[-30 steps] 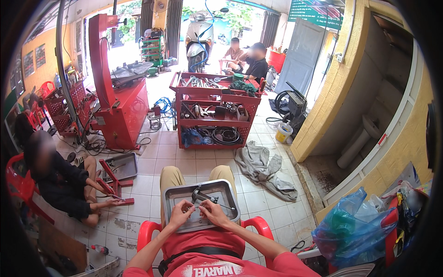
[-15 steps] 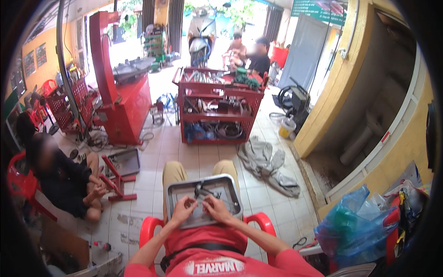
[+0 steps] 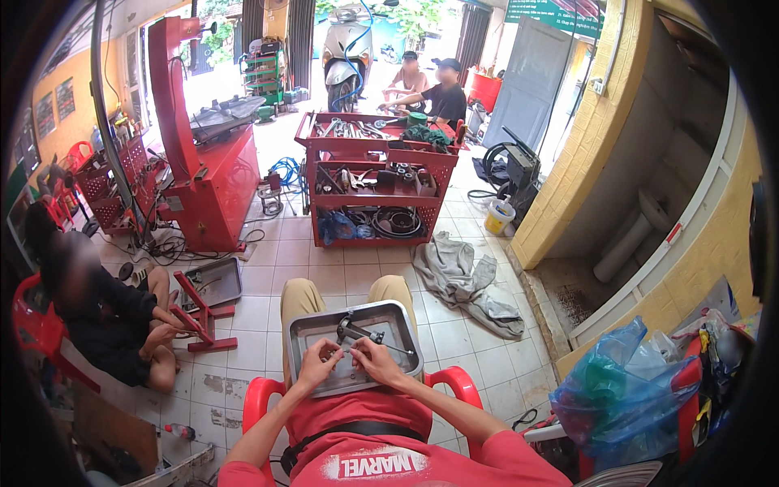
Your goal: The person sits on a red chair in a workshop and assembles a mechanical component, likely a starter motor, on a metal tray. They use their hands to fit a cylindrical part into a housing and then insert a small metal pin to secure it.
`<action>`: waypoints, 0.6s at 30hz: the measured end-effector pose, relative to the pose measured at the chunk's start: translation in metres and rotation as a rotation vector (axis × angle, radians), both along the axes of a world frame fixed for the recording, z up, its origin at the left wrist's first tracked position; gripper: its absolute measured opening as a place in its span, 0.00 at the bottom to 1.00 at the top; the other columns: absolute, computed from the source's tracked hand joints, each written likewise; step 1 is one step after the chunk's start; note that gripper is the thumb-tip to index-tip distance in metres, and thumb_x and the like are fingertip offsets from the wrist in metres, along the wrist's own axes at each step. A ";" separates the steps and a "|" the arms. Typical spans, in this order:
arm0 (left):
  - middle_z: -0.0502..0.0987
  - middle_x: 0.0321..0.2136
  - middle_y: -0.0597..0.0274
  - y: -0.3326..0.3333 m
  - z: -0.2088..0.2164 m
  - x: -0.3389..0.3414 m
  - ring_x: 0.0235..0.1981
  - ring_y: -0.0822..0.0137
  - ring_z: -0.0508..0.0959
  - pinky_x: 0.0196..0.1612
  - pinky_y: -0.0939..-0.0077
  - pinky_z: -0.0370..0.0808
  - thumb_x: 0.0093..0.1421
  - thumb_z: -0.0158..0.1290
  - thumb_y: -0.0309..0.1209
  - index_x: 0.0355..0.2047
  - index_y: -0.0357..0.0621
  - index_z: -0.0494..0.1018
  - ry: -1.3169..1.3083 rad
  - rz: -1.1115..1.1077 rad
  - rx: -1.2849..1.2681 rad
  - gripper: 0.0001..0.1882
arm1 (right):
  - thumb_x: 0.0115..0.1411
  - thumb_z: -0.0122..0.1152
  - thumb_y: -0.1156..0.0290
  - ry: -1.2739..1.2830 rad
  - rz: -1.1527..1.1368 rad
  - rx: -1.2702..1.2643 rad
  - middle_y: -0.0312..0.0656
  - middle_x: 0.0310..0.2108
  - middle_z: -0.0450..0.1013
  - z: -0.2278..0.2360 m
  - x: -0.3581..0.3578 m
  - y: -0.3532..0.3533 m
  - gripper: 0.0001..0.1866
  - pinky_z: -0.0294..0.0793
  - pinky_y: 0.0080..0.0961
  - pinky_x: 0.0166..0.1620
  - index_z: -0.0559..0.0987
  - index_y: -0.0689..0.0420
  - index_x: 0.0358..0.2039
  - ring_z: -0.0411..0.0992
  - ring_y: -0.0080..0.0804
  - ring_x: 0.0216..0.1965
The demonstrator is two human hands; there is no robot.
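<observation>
A grey metal tray (image 3: 398,310) rests across my thighs. Inside it lies a dark metal mechanical part (image 3: 350,328) with a rod reaching toward the tray's right side. My left hand (image 3: 320,362) is over the near left part of the tray, fingers curled and tips pinched together. Beside it, my right hand (image 3: 373,359) is closed too, its fingertips close to the left hand's, just on the near side of the dark part. Something small and pale seems to be between the fingertips, too small to name.
A red tool cart (image 3: 373,203) stands ahead, loaded with tools. To its right a grey cloth (image 3: 469,280) lies on the tiles. At left a person sits by a red stand (image 3: 204,316); two more people sit beyond the cart. A blue plastic bag (image 3: 608,381) is at right.
The whole view has shifted slightly and become sharper. Both hands stay over the tray with fingers pinched, nearly unmoved. A person beyond the cart now stretches an arm sideways.
</observation>
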State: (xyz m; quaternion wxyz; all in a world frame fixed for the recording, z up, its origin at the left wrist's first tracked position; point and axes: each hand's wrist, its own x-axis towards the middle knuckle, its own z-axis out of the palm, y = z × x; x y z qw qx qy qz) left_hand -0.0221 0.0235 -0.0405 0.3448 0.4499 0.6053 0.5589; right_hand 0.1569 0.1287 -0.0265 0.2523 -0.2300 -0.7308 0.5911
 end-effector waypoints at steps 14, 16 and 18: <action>0.83 0.30 0.60 0.000 0.000 -0.001 0.24 0.76 0.80 0.25 0.80 0.75 0.66 0.62 0.30 0.39 0.36 0.76 -0.002 -0.019 0.007 0.09 | 0.73 0.57 0.70 -0.038 0.004 -0.007 0.38 0.27 0.77 0.003 0.001 0.000 0.10 0.78 0.20 0.32 0.74 0.64 0.46 0.76 0.20 0.28; 0.83 0.30 0.60 0.000 -0.001 -0.001 0.24 0.76 0.80 0.24 0.80 0.75 0.66 0.62 0.30 0.39 0.36 0.76 -0.004 -0.015 0.018 0.09 | 0.73 0.57 0.70 -0.022 0.003 0.009 0.38 0.27 0.77 0.002 0.001 0.001 0.10 0.78 0.20 0.32 0.74 0.64 0.46 0.76 0.20 0.28; 0.83 0.30 0.60 0.000 -0.001 -0.001 0.24 0.76 0.80 0.25 0.80 0.75 0.66 0.62 0.30 0.39 0.36 0.76 -0.006 -0.013 0.019 0.09 | 0.73 0.57 0.70 -0.022 0.004 0.000 0.38 0.27 0.77 0.003 0.001 0.000 0.10 0.78 0.20 0.32 0.74 0.64 0.46 0.76 0.20 0.28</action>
